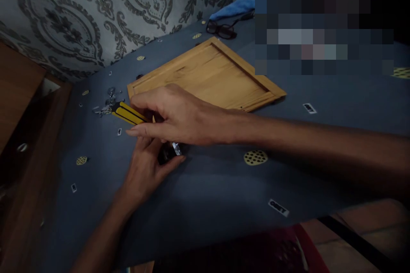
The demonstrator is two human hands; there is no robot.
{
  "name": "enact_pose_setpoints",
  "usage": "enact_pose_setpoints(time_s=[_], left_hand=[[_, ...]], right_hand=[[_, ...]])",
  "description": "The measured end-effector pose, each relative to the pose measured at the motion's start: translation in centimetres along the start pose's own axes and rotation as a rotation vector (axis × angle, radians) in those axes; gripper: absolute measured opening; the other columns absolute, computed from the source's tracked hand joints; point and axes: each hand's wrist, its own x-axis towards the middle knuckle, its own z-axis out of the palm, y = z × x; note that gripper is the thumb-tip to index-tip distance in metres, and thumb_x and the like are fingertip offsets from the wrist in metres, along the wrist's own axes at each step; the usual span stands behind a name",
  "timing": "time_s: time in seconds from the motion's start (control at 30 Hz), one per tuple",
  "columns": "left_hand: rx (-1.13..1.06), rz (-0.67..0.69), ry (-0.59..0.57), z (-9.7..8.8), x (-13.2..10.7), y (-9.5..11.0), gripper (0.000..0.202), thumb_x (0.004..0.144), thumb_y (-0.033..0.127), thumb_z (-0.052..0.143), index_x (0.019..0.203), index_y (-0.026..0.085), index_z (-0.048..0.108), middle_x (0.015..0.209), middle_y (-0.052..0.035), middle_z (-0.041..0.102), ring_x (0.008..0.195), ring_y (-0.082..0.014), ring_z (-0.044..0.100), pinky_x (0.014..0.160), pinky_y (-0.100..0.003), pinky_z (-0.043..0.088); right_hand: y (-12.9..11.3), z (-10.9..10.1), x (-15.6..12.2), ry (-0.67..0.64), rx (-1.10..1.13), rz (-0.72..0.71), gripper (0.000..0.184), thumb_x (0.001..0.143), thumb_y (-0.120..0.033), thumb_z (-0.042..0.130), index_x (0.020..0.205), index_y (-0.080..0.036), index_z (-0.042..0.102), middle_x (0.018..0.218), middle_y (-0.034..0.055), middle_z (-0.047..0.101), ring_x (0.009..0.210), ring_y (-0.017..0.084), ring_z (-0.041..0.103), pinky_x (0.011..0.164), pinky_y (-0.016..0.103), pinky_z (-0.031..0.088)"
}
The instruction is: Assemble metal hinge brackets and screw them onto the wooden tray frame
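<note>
My right hand crosses over my left, its fingers bent and its thumb stretched toward the left. A yellow and black tool handle runs in behind the right fingers; I cannot tell whether they grip it. Below, my left hand is curled, with thumb and fingers round a dark, shadowed gap. A shiny metal piece shows there, and the rest of it is hidden. Small metal and clear parts lie in a loose heap just beyond the yellow handle.
A framed wooden panel lies flat behind my hands on the blue patterned tablecloth. Dark-framed glasses and a blue cloth are near the wall. Wooden furniture borders the left side. The upper right is blurred out.
</note>
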Motion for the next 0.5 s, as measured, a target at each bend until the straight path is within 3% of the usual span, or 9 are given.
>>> enact_pose_setpoints(time_s=[0.13,0.3,0.5], left_hand=[[0.024,0.026,-0.010,-0.10,0.12,0.01,0.035,0.094,0.050,0.073,0.115,0.022,0.069,0.108,-0.0084,0.070,0.101,-0.0312,0.067,0.100,-0.054,0.059],[0.031,0.010,-0.010,-0.10,0.16,0.01,0.033,0.094,0.050,0.073,0.113,0.024,0.069,0.098,-0.0054,0.069,0.099,-0.0305,0.068,0.099,-0.052,0.059],[0.009,-0.014,-0.011,0.03,-0.01,0.00,0.031,0.093,0.047,0.075,0.111,0.024,0.069,0.116,-0.0084,0.071,0.113,-0.0327,0.068,0.099,-0.051,0.060]], right_hand=[[0.06,-0.53,0.03,-0.060,0.037,0.026,0.040,0.104,-0.022,0.062,0.073,-0.022,0.037,0.070,-0.0064,0.042,0.071,0.009,0.044,0.062,0.024,0.033],[-0.04,-0.58,-0.16,-0.064,0.112,0.028,0.041,0.102,-0.017,0.063,0.071,-0.021,0.037,0.070,-0.0060,0.045,0.072,0.009,0.051,0.062,0.021,0.038],[-0.13,-0.15,-0.23,-0.014,0.141,0.056,0.037,0.099,-0.017,0.065,0.073,-0.020,0.040,0.071,-0.0067,0.046,0.073,0.008,0.054,0.063,0.018,0.043]])
